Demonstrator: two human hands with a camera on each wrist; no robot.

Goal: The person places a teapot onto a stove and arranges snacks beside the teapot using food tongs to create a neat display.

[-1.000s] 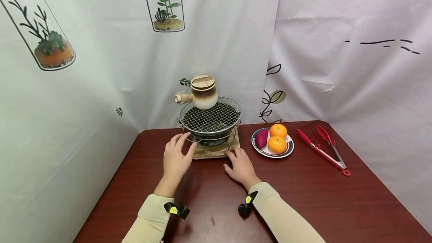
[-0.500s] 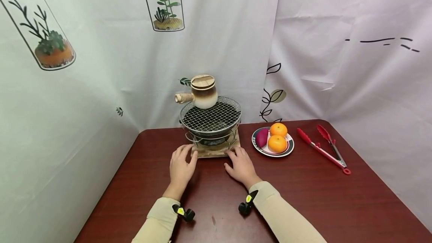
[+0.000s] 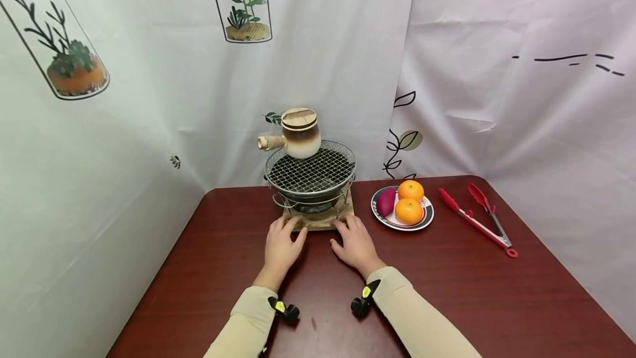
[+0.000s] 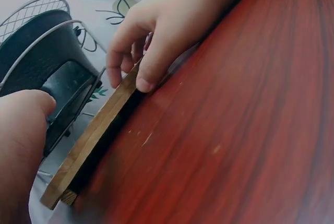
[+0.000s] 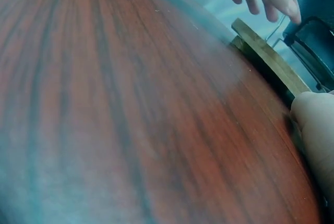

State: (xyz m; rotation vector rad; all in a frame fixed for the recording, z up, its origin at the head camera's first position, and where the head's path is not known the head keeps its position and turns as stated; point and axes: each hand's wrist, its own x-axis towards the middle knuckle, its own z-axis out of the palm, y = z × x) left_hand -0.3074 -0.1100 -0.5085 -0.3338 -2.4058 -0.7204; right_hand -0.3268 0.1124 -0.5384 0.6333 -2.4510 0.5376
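A wooden board [image 3: 318,225] carries a round tabletop grill [image 3: 310,178] with a wire mesh top. On the mesh stands a brown-and-white clay pot [image 3: 303,145] with a wooden lid and a side handle. My right hand [image 3: 355,243] grips the board's front edge at its right end, thumb [image 4: 146,80] against the edge face and fingers curled over the top. My left hand [image 3: 282,247] is at the left end of that edge, fingers loosely bent. In the right wrist view its fingertips [image 5: 271,12] hang over the board, holding nothing.
Right of the grill, a patterned plate [image 3: 429,220] holds two oranges [image 3: 409,211] and a purple oblong item [image 3: 386,202]. Red-tipped tongs [image 3: 482,225] lie spread farther right. White printed cloth [image 3: 343,59] hangs closely behind the dark red table [image 3: 328,314].
My left hand has come down from beside the grill and moved right to the board's front edge. The right hand has stayed at the board. Grill and pot have not visibly moved.
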